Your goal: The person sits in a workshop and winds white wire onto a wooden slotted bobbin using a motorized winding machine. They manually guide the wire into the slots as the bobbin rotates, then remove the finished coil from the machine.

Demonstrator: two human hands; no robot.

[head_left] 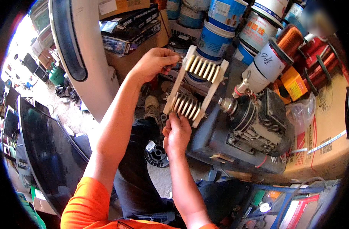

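Observation:
A pale, ladder-like wooden frame [219, 82] with two rows of cream rods is tilted up in front of me. My right hand [174, 135] grips its lower end, thumb against the edge beneath the lower row. My left hand [159, 63] is closed in a pinch at the upper left corner; what lies between those fingertips is too small to make out. Just right of the frame, a grimy motor-like machine [258, 122] with a metal fitting sits on a dark block [205, 137]. Below my right hand, a black spool [157, 156] lies by my leg.
Blue and white buckets [214, 42] are stacked behind, with copper wire coils [327, 65] at right on a large carton [321, 152]. Dark boxes [128, 34] stand at back. A white appliance panel [96, 76] and a dark screen [44, 145] stand left, beside a cluttered floor.

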